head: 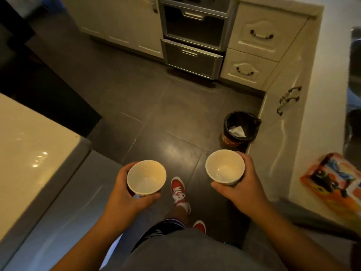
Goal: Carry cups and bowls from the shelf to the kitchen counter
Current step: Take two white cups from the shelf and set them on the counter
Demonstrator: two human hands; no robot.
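Note:
I hold two empty cream-white bowls upright over the dark tiled floor. My left hand [125, 194] grips the left bowl [146, 178] from its outer side and underneath. The right bowl [224, 168] sits a little higher and farther forward, wrapped by my right hand [244, 188]. The two bowls are apart, with my red shoe [178, 189] visible on the floor between them. The white kitchen counter [328, 106] runs along the right side, close to my right hand.
A black-lined bin [240, 128] with white paper stands on the floor against the right-hand cabinet. An orange printed package [332, 182] lies on the counter. Cream drawers [259, 38] and a steel oven [193, 36] are ahead. A pale glossy surface [29, 153] juts in at left.

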